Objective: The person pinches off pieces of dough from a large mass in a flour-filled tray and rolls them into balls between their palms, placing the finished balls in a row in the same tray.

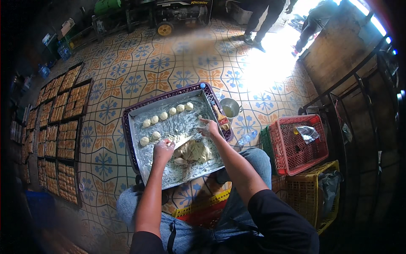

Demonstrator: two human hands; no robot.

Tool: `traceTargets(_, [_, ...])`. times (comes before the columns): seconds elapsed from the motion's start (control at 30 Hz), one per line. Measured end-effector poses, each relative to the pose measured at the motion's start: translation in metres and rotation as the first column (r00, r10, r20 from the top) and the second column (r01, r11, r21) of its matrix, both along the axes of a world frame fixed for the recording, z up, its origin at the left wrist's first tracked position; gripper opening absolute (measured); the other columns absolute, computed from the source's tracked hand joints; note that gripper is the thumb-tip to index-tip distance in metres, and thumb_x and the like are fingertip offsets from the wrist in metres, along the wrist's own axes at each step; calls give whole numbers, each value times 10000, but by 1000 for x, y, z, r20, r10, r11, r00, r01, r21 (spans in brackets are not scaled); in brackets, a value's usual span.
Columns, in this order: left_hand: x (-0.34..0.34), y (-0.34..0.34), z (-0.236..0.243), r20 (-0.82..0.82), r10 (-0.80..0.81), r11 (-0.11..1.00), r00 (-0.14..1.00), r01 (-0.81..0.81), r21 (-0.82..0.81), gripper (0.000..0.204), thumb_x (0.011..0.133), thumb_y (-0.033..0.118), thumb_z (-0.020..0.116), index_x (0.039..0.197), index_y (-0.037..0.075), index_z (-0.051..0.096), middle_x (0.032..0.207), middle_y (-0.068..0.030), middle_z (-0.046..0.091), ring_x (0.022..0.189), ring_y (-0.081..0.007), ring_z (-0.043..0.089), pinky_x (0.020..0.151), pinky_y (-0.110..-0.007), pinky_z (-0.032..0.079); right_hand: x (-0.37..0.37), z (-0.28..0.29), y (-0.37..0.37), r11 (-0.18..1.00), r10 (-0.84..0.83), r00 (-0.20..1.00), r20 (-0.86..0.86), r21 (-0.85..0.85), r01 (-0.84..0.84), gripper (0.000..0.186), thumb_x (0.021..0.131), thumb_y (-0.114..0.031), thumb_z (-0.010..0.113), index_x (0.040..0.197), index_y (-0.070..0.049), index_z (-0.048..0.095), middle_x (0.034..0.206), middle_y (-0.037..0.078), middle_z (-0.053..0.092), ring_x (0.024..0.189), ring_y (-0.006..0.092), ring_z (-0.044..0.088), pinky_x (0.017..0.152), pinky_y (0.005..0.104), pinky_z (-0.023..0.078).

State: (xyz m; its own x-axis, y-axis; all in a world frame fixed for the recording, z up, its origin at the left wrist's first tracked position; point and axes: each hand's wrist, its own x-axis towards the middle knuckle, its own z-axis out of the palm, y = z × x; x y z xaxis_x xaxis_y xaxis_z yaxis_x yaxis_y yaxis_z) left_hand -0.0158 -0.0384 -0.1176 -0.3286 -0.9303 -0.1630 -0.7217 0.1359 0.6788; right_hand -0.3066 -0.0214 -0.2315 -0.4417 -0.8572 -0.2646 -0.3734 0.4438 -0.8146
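A floured metal tray lies in front of me. My left hand is closed on the near end of a pale, pointed strip; whether this is stretched dough or a flat scraper I cannot tell. Past its tip, my right hand has its floury fingers apart, with a small pale bit by the fingertips. Below both hands rests a lump of soft dough. Several round dough balls line the far side of the tray, and a shorter row of dough balls sits at its left.
A purple crate supports the tray, with a brush on its right rim. Beside it are a metal pot and a plastic bottle. Red and yellow crates stand right. Filled baking trays cover the left floor.
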Motion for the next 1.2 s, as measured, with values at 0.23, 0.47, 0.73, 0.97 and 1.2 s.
traceTargets(0.23, [-3, -1, 5, -44, -4, 999, 999, 6, 54, 301, 891, 335, 716, 934, 37, 706, 768, -183, 688, 718, -321, 672, 700, -416, 506, -4, -6, 0, 999, -12, 1000, 9, -35, 12, 641, 755, -122, 866, 1362, -167, 667, 687, 36, 687, 509, 92, 585, 482, 284, 507])
traceTargets(0.47, [3, 2, 12, -23, 30, 999, 999, -29, 37, 358, 877, 378, 734, 925, 24, 704, 750, -186, 681, 693, -321, 662, 681, -423, 505, 17, 28, 4, 997, -19, 1000, 25, 75, 17, 680, 691, -169, 904, 1333, -135, 682, 751, 85, 742, 567, 133, 651, 578, 320, 535])
traceTargets(0.73, [11, -1, 6, -8, 35, 999, 999, -35, 28, 359, 861, 376, 755, 909, 25, 697, 733, -177, 674, 667, -306, 647, 662, -414, 505, 24, 33, 3, 995, -33, 995, 98, 94, 24, 671, 685, -208, 909, 1318, -141, 693, 803, 102, 753, 622, 147, 679, 613, 320, 549])
traceTargets(0.97, [-10, 0, 12, -37, -3, 1000, 999, 4, 1, 353, 856, 378, 760, 891, 33, 694, 732, -189, 667, 681, -314, 663, 665, -417, 510, -16, -23, -1, 998, -7, 998, -61, -58, 4, 740, 638, -352, 936, 1308, -147, 698, 881, 169, 760, 725, 231, 727, 757, 358, 567])
traceTargets(1.2, [7, -1, 14, 12, 19, 997, 1000, -20, 75, 317, 844, 358, 751, 906, 53, 686, 784, -187, 697, 748, -368, 681, 707, -440, 523, 17, 7, -1, 995, -65, 992, 111, 78, 57, 717, 652, -352, 935, 1298, -144, 704, 864, 161, 761, 718, 230, 723, 754, 355, 566])
